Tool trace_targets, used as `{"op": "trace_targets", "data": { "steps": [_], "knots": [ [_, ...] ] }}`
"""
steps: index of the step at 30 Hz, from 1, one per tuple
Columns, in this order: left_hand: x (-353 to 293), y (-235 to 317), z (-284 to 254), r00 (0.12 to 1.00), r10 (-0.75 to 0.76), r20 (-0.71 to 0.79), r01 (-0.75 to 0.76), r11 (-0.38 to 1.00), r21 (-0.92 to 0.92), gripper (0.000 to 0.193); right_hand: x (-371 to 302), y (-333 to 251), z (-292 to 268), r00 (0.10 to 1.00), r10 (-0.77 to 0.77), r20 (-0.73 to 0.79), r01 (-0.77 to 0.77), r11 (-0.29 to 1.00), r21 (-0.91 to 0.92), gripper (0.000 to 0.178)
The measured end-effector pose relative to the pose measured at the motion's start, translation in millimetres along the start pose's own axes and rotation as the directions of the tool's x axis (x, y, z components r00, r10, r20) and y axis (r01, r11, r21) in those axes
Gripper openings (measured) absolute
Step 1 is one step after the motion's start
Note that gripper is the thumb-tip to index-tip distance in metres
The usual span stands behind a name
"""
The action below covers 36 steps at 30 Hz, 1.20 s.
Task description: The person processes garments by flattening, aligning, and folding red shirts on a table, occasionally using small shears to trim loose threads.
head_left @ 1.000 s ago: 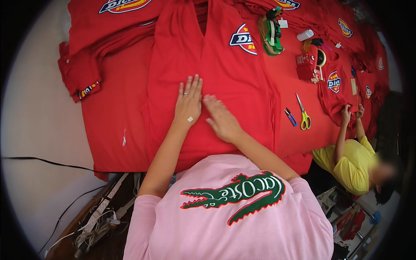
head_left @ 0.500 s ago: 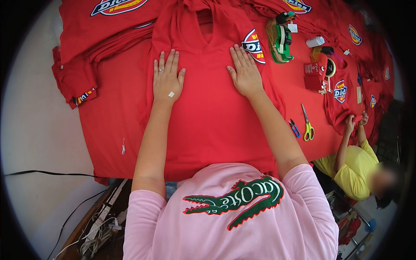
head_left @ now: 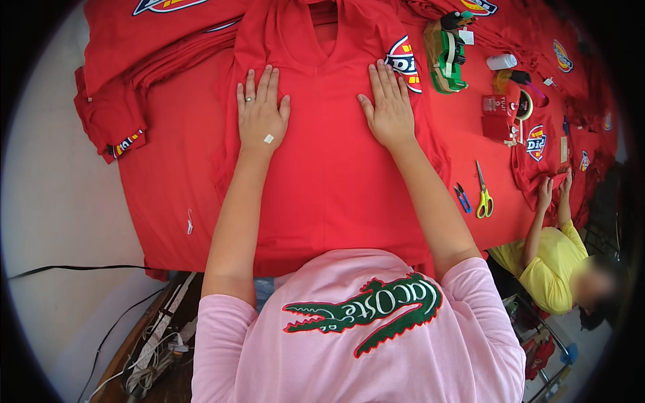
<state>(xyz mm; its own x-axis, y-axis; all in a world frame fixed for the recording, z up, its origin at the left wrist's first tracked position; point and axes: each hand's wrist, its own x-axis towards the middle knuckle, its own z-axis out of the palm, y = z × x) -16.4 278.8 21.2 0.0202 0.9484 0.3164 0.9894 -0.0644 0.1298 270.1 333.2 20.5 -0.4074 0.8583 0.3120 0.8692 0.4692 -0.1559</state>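
Note:
A red V-neck shirt (head_left: 322,154) lies spread flat in front of me, its collar away from me. My left hand (head_left: 261,114) rests palm down on its left chest, fingers stretched out; it wears a ring and a small white sticker. Likewise flat on the cloth, my right hand (head_left: 391,111) has its fingertips beside the colourful chest print (head_left: 403,65). Neither hand grips anything. The shirt's lower edge comes close to my body at the near table edge.
To the right lie yellow-handled scissors (head_left: 484,203) and blue thread snips (head_left: 463,198). Beyond stand a green tape dispenser (head_left: 451,64), a white cylinder (head_left: 501,62) and a red box (head_left: 495,106). Stacked red shirts (head_left: 161,50) cover the far left. A co-worker's hands (head_left: 555,188) hold red cloth.
My hands have slid slightly away from me, the left one a little closer to the collar. The surroundings shift slightly outward in the view. Both palms stay flat.

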Motion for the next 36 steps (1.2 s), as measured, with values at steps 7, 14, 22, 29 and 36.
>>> {"op": "trace_targets", "data": {
  "steps": [7,14,22,29,36],
  "knots": [
    [-1.1,23.0,-18.6,0.996,0.093,0.008,-0.086,0.948,-0.306,0.049,5.4,-46.6,-17.6,0.992,0.097,-0.080,-0.075,0.968,0.241,0.058],
    [-26.4,13.7,-21.5,0.990,0.110,0.088,-0.073,0.936,-0.345,0.020,-35.8,-49.4,-4.1,0.995,0.098,-0.022,-0.085,0.942,0.326,0.025],
    [-25.9,15.2,-17.7,0.993,0.089,0.079,-0.061,0.952,-0.298,0.015,-34.8,-53.5,0.5,0.995,0.069,-0.065,-0.047,0.955,0.292,0.014],
    [-25.2,15.6,-17.6,0.992,0.083,0.095,-0.046,0.940,-0.339,0.017,-38.8,-53.1,5.2,0.988,0.103,-0.118,-0.062,0.948,0.312,0.014],
    [-23.2,17.8,-19.0,0.981,0.114,0.156,-0.074,0.967,-0.242,0.022,-32.9,-53.3,-4.4,1.000,-0.009,0.010,0.005,0.930,0.369,0.023]
  ]
}}
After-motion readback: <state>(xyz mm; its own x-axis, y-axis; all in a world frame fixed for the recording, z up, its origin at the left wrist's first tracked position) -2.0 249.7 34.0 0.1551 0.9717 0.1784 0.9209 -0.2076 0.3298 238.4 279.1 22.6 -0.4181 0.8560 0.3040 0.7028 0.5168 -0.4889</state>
